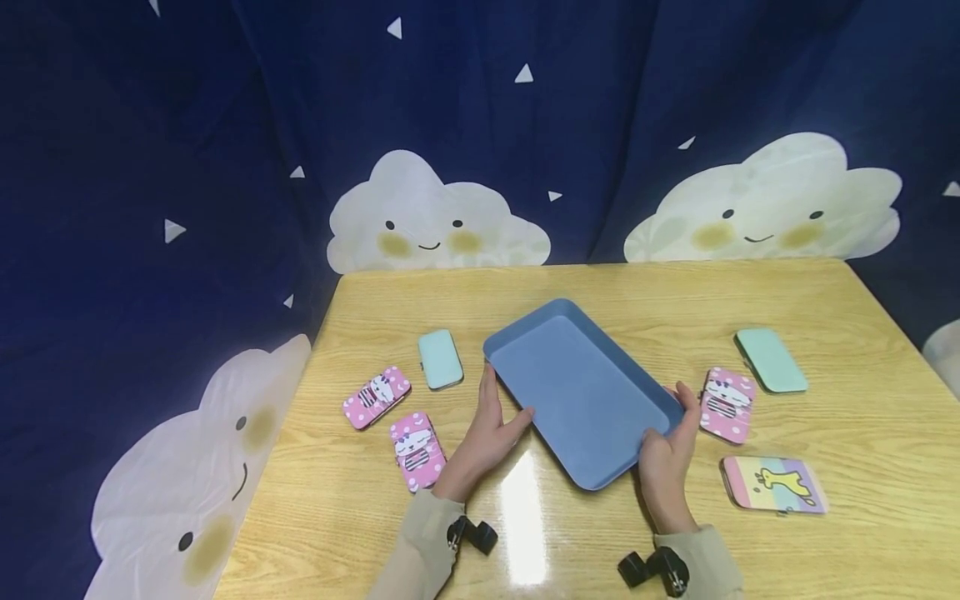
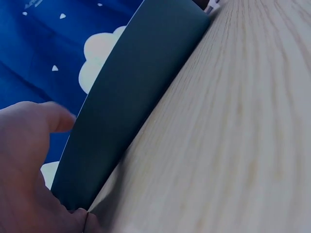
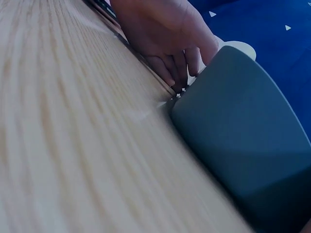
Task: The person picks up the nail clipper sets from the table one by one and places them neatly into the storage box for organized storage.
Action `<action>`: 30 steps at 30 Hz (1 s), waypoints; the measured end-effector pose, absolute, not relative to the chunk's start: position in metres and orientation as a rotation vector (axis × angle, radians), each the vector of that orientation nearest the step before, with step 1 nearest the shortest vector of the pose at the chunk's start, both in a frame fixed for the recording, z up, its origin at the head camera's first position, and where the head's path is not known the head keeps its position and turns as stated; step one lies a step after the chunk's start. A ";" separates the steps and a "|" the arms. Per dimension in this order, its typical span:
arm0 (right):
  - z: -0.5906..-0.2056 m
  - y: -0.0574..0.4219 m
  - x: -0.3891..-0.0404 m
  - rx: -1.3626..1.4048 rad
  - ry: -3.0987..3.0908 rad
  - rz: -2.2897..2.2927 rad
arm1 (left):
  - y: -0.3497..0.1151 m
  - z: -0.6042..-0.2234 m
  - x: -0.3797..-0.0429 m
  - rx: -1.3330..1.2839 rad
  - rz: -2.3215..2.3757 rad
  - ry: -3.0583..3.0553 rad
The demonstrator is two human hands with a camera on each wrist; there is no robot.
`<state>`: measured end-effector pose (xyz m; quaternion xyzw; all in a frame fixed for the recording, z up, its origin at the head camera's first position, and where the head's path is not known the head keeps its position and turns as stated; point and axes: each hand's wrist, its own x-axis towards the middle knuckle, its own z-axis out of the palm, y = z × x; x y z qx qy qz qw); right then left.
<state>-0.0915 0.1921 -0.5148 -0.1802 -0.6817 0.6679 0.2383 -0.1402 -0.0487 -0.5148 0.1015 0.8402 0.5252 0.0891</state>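
Note:
A shallow blue-grey tray (image 1: 577, 392) lies at a slant on the table in the head view. My left hand (image 1: 487, 433) spreads along its left long side, fingers near the far left corner and thumb at the rim. The thumb (image 2: 58, 116) looks blurred in the left wrist view. At the near right corner my right hand (image 1: 667, 467) grips the tray, thumb on the near side, fingers round the outside. A sliver of pink (image 1: 670, 390) shows by the right fingertips, mostly hidden. Beside the right hand lies a pink cartoon case (image 1: 727, 405).
Left of the tray lie a mint case (image 1: 440, 359) and two pink cartoon cases, one tilted (image 1: 377, 398), one near the left forearm (image 1: 417, 450). On the right are another mint case (image 1: 772, 360) and a striped giraffe case (image 1: 775, 484). A dark blue curtain (image 1: 480, 108) hangs behind the table (image 1: 300, 517).

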 end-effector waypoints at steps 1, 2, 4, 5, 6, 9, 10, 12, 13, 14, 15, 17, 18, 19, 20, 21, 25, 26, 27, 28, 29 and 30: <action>-0.515 0.192 -0.092 -0.491 -1.870 1.827 | -0.049 -0.515 -0.140 0.302 1.561 2.504; -0.515 0.193 -0.092 -0.490 -1.867 1.829 | -0.049 -0.515 -0.140 0.302 1.563 2.505; -0.516 0.194 -0.093 -0.487 -1.862 1.828 | -0.048 -0.515 -0.140 0.300 1.567 2.506; -0.516 0.194 -0.093 -0.489 -1.860 1.826 | -0.048 -0.515 -0.140 0.297 1.566 2.509; -0.517 0.195 -0.093 -0.488 -1.855 1.828 | -0.048 -0.515 -0.141 0.295 1.566 2.511; -0.519 0.196 -0.094 -0.487 -1.852 1.822 | -0.047 -0.516 -0.141 0.291 1.565 2.517; -0.519 0.197 -0.094 -0.486 -1.852 1.819 | -0.047 -0.516 -0.141 0.291 1.564 2.520; -0.520 0.197 -0.094 -0.484 -1.855 1.813 | -0.047 -0.516 -0.141 0.287 1.561 2.522; -0.520 0.198 -0.094 -0.485 -1.862 1.805 | -0.047 -0.517 -0.140 0.284 1.561 2.522; -0.520 0.198 -0.094 -0.486 -1.868 1.798 | -0.047 -0.517 -0.140 0.282 1.561 2.522; -0.519 0.198 -0.094 -0.485 -1.871 1.794 | -0.047 -0.517 -0.140 0.280 1.563 2.522; -0.518 0.197 -0.093 -0.486 -1.876 1.791 | -0.047 -0.517 -0.139 0.274 1.564 2.522; -0.517 0.197 -0.092 -0.485 -1.877 1.792 | -0.048 -0.517 -0.139 0.271 1.565 2.521; -0.515 0.196 -0.092 -0.481 -1.876 1.794 | -0.048 -0.517 -0.139 0.268 1.567 2.521; -0.513 0.196 -0.091 -0.476 -1.873 1.800 | -0.048 -0.517 -0.139 0.265 1.569 2.519; -0.509 0.195 -0.090 -0.471 -1.869 1.804 | -0.048 -0.516 -0.139 0.263 1.572 2.517; -0.493 0.189 -0.087 -0.450 -1.869 1.804 | -0.048 -0.516 -0.139 0.253 1.607 2.489; -0.489 0.187 -0.086 -0.450 -1.872 1.801 | -0.048 -0.515 -0.139 0.252 1.619 2.478; -0.487 0.186 -0.085 -0.448 -1.875 1.795 | -0.048 -0.515 -0.139 0.252 1.631 2.471; -0.486 0.185 -0.084 -0.447 -1.876 1.794 | -0.048 -0.514 -0.139 0.249 1.644 2.464; -0.485 0.185 -0.084 -0.448 -1.878 1.797 | -0.048 -0.514 -0.138 0.244 1.649 2.462; -0.484 0.184 -0.084 -0.453 -1.877 1.802 | -0.048 -0.514 -0.138 0.240 1.659 2.459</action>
